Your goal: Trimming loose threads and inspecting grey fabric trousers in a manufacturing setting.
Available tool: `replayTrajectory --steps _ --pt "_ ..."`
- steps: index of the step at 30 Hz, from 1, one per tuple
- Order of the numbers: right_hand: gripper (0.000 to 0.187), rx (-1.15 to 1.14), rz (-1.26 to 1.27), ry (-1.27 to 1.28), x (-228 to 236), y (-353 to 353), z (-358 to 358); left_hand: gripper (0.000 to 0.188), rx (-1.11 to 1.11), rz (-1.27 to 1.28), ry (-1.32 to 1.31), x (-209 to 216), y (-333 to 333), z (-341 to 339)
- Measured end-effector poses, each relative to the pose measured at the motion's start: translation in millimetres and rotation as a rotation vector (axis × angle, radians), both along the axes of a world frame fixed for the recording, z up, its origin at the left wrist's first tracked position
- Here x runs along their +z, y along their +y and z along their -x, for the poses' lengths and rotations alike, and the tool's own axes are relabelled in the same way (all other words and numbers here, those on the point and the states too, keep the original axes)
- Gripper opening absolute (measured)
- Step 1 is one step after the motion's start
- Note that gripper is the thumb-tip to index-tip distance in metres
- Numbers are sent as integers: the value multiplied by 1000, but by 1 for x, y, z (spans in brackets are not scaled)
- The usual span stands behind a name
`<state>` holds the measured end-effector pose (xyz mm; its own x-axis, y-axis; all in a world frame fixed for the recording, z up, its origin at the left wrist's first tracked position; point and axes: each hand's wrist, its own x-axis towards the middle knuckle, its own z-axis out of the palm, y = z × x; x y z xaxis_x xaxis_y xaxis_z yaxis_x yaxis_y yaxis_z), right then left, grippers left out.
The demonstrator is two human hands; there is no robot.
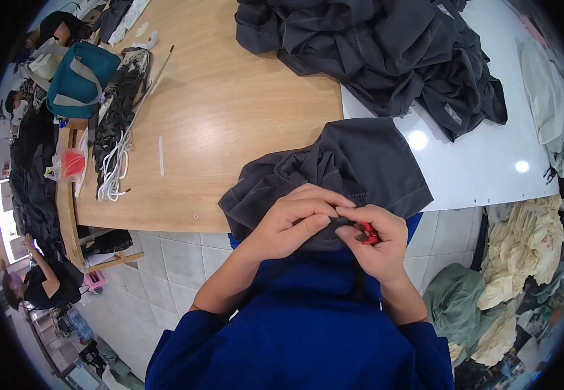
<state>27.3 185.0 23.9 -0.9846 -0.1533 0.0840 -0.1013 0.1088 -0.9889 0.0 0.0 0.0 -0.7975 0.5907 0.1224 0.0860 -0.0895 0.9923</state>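
Both hands (334,227) pinch dark grey garment (360,162) — red snips (368,233) in right.

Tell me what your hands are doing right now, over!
Left hand pinching dark grey garment. Right hand shut on small red tool, at same spot. Nothing between them.

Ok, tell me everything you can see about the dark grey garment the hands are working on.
The dark grey garment is soft woven-looking cloth, bunched and creased, with a stitched band or hem showing near the hands. It lies over the near edge where the wooden table meets a white surface, hanging toward the person. The left hand pinches a fold of it; the right hand meets it there, holding a small red tool, mostly hidden. A larger pile of similar grey garments lies apart, farther back.
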Motion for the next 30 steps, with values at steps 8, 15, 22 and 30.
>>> replayTrajectory --steps 8,15,22,30 --pt "8 -427 7 -30 -8 25 18 16 90 -48 -79 -3 -1 1" --pt "13 -7 -129 -65 13 6 15 12 97 56 -31 2 2 0" --pt "6 -45 -47 -115 3 6 12 11 124 123 -75 8 0 -3" --pt "9 -163 297 -266 -6 2 6 22 151 -18 -433 15 1 -3"
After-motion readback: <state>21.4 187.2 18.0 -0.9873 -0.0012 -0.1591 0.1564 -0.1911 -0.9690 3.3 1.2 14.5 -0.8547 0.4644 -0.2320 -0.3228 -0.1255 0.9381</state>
